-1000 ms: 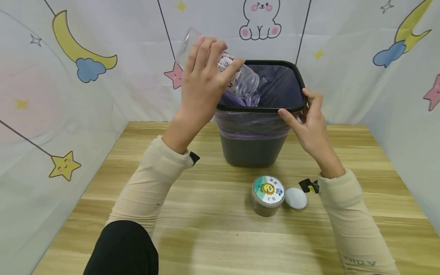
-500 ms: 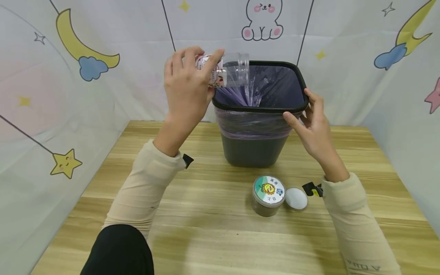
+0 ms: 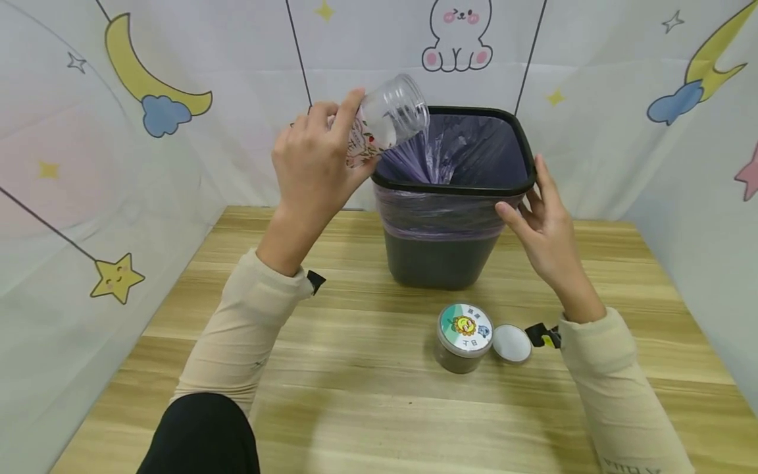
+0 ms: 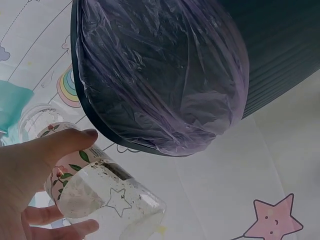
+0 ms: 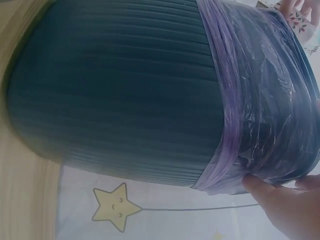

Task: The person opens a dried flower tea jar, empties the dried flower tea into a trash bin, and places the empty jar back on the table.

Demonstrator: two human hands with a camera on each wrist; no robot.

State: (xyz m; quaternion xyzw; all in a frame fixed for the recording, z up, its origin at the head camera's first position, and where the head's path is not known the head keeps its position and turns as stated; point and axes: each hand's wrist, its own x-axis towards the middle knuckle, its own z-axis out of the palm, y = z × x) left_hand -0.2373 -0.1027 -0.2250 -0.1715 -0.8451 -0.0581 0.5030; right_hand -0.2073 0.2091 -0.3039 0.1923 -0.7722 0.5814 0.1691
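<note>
My left hand (image 3: 316,158) grips a clear plastic jar (image 3: 393,112) round its floral label, at the left rim of a dark trash bin (image 3: 441,260). The jar is tilted with its open, threaded mouth up and to the right. Dark specks cling to its inner wall (image 4: 117,170) in the left wrist view. A purple bag (image 3: 408,158) lines the bin and folds over its outside. My right hand (image 3: 547,240) holds the bin's right front corner, thumb in front and fingers along the side; the right wrist view shows the thumb on the bag (image 5: 260,95).
A lidded round tub (image 3: 464,339) with a sunflower sticker stands on the wooden table (image 3: 355,408) in front of the bin. Beside it lies a small white disc-shaped lid (image 3: 512,343). A printed cloth (image 3: 249,131) hangs behind and at the sides.
The jar has turned from mouth-down in the bin, through level, to mouth-up. My left hand has moved left and slightly down with it. My right hand stays on the bin.
</note>
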